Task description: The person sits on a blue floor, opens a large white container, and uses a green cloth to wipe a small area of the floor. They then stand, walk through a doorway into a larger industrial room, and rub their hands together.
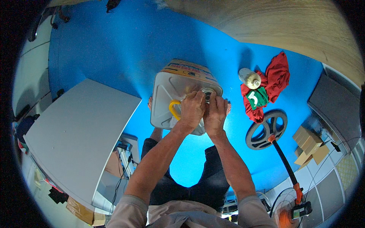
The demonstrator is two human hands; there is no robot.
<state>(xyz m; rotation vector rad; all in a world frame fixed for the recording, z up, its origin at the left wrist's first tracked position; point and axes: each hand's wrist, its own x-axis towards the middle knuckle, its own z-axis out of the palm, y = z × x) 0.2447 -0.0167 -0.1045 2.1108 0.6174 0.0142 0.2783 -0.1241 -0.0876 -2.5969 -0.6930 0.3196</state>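
A large square metal tin (163, 95) with a printed side and a yellow handle (174, 109) stands on the floor between my feet. Near its right corner is a round dark-rimmed spout (207, 92). My left hand (192, 108) is closed beside the spout, just right of the handle. Close against it, my right hand (216, 114) has its fingers bent and pressed together at the spout's near edge. What the fingertips grip is hidden between the two hands.
On the blue floor (114, 45) to the right lie a clear bottle (249, 78), a red cloth (277, 72) and a green cloth (257, 98). A standing fan's round base (266, 129) sits nearer. A white table (80, 133) is at left; cardboard boxes (307, 142) are at right.
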